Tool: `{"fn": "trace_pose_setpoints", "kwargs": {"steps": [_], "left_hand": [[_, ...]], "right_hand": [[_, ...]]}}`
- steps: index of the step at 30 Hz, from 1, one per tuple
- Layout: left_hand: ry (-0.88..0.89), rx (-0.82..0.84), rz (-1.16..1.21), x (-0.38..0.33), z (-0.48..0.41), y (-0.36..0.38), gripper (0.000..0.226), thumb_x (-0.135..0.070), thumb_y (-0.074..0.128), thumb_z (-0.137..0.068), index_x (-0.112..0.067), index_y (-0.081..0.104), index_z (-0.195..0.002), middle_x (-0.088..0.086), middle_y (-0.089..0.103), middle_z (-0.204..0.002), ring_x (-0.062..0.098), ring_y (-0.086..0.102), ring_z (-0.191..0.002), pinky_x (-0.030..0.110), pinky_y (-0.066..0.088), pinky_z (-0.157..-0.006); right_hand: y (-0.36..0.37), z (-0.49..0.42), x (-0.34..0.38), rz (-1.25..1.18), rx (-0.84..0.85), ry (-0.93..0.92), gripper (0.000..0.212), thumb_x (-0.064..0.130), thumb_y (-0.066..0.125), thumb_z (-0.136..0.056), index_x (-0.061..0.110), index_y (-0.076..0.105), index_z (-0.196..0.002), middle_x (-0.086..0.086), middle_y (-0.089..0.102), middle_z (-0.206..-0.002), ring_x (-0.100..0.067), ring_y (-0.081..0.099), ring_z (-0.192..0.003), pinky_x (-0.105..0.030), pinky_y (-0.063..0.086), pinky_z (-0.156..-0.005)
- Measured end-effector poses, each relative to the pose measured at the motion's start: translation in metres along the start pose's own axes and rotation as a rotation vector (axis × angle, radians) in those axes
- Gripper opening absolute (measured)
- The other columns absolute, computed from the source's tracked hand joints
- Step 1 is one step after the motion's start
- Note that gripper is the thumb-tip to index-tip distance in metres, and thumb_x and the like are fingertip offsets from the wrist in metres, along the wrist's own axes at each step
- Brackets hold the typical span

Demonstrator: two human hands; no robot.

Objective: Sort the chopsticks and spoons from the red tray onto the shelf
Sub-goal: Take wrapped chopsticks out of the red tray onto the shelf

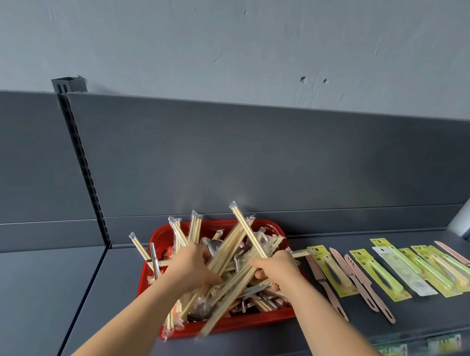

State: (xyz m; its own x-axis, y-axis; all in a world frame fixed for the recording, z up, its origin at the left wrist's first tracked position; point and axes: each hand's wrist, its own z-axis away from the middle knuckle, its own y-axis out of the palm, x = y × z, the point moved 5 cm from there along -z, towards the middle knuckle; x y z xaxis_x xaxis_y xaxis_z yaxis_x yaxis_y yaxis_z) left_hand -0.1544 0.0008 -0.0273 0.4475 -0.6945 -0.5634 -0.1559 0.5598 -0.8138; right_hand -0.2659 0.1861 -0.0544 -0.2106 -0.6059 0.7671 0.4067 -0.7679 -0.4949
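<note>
Clearly, both hands are gathering wrapped chopsticks from the red tray.
Nearest, the left hand (194,262) is curling round a slanting bundle of chopsticks (224,259), and the right hand (277,267) is gripping a few more whose tips are poking upward. They are lying heaped in the red tray (248,324) on the shelf (113,294), over metal spoons (214,246). The sticks are looking light and stiff, their plastic sleeves probably slippery, so mid-length is looking the safest hold; the heavier spoons, by the handle. Farther right, packaged knives (381,272) are lying in a row.
</note>
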Motion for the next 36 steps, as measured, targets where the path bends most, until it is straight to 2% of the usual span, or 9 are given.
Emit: {"fn": "trace_pose_setpoints", "kwargs": {"steps": [4, 7, 10, 13, 17, 22, 27, 31, 36], "left_hand": [[-0.015, 0.031, 0.038, 0.001, 0.000, -0.001, 0.038, -0.027, 0.079, -0.069, -0.012, 0.063, -0.101, -0.002, 0.064, -0.069, 0.006, 0.055, -0.051, 0.020, 0.045, -0.043], [0.014, 0.072, 0.126, 0.000, -0.002, -0.004, 0.009, -0.021, 0.072, -0.076, -0.017, 0.065, -0.081, -0.005, 0.061, -0.059, 0.001, 0.049, -0.038, 0.015, 0.038, -0.038], [0.044, 0.068, 0.170, -0.004, -0.002, -0.014, 0.010, -0.015, 0.066, -0.082, -0.018, 0.062, -0.073, -0.007, 0.059, -0.053, -0.003, 0.049, -0.034, 0.012, 0.035, -0.037], [0.059, 0.033, 0.262, -0.008, 0.002, -0.027, 0.005, -0.016, 0.066, -0.085, -0.014, 0.063, -0.082, -0.004, 0.068, -0.057, 0.005, 0.065, -0.049, 0.018, 0.046, -0.042], [0.093, -0.029, 0.344, -0.014, 0.014, -0.050, 0.008, -0.024, 0.070, -0.086, -0.018, 0.065, -0.089, -0.002, 0.074, -0.070, 0.020, 0.072, -0.069, 0.041, 0.057, -0.070], [0.058, -0.136, 0.541, 0.009, 0.048, -0.090, 0.002, -0.022, 0.069, -0.088, -0.022, 0.070, -0.090, -0.005, 0.075, -0.072, 0.002, 0.065, -0.055, 0.015, 0.047, -0.048], [-0.059, -0.307, 0.668, 0.075, 0.106, -0.129, 0.007, -0.016, 0.067, -0.089, -0.020, 0.070, -0.094, 0.001, 0.074, -0.075, 0.007, 0.065, -0.062, 0.022, 0.053, -0.061], [-0.180, -0.471, 0.713, 0.144, 0.154, -0.151, 0.008, -0.012, 0.066, -0.089, -0.018, 0.069, -0.094, -0.001, 0.074, -0.072, 0.000, 0.063, -0.055, 0.010, 0.045, -0.049], [-0.329, -0.611, 0.704, 0.240, 0.212, -0.180, 0.006, -0.012, 0.067, -0.089, -0.015, 0.069, -0.093, -0.001, 0.074, -0.070, -0.001, 0.062, -0.052, 0.010, 0.043, -0.047]], "right_hand": [[-0.004, -0.004, 0.001, -0.027, -0.001, -0.031, 0.016, 0.019, 0.065, -0.080, 0.004, 0.064, -0.075, 0.000, 0.061, -0.059, -0.010, 0.038, -0.033, -0.020, 0.031, -0.038], [-0.010, -0.007, 0.006, -0.122, -0.006, -0.103, 0.016, 0.022, 0.058, -0.088, 0.006, 0.061, -0.088, -0.001, 0.050, -0.061, -0.011, 0.037, -0.039, -0.023, 0.028, -0.037], [-0.015, -0.008, 0.016, -0.161, -0.007, -0.158, 0.016, 0.024, 0.051, -0.094, 0.010, 0.056, -0.094, -0.001, 0.042, -0.060, -0.011, 0.037, -0.044, -0.023, 0.028, -0.039], [-0.018, -0.006, 0.027, -0.166, 0.017, -0.226, 0.020, 0.027, 0.049, -0.096, 0.009, 0.057, -0.097, 0.000, 0.041, -0.062, -0.012, 0.036, -0.047, -0.026, 0.028, -0.042], [-0.020, 0.010, 0.052, -0.058, -0.007, -0.419, 0.024, 0.033, 0.050, -0.095, 0.017, 0.055, -0.077, 0.006, 0.043, -0.055, -0.013, 0.039, -0.049, -0.031, 0.031, -0.050], [-0.001, 0.040, 0.094, -0.031, 0.023, -0.592, 0.033, 0.042, 0.053, -0.091, 0.018, 0.052, -0.069, 0.010, 0.040, -0.047, -0.009, 0.037, -0.043, -0.030, 0.032, -0.050], [0.064, 0.077, 0.138, -0.058, 0.164, -0.693, 0.037, 0.042, 0.054, -0.091, 0.015, 0.045, -0.067, 0.009, 0.036, -0.049, -0.013, 0.036, -0.046, -0.031, 0.032, -0.052], [0.146, 0.117, 0.162, 0.017, 0.281, -0.784, 0.038, 0.038, 0.053, -0.094, 0.019, 0.039, -0.065, 0.006, 0.038, -0.051, -0.011, 0.034, -0.043, -0.026, 0.030, -0.047], [0.262, 0.169, 0.181, 0.119, 0.400, -0.809, 0.038, 0.036, 0.052, -0.095, 0.019, 0.038, -0.065, 0.005, 0.038, -0.054, -0.011, 0.035, -0.048, -0.025, 0.027, -0.046]]}}
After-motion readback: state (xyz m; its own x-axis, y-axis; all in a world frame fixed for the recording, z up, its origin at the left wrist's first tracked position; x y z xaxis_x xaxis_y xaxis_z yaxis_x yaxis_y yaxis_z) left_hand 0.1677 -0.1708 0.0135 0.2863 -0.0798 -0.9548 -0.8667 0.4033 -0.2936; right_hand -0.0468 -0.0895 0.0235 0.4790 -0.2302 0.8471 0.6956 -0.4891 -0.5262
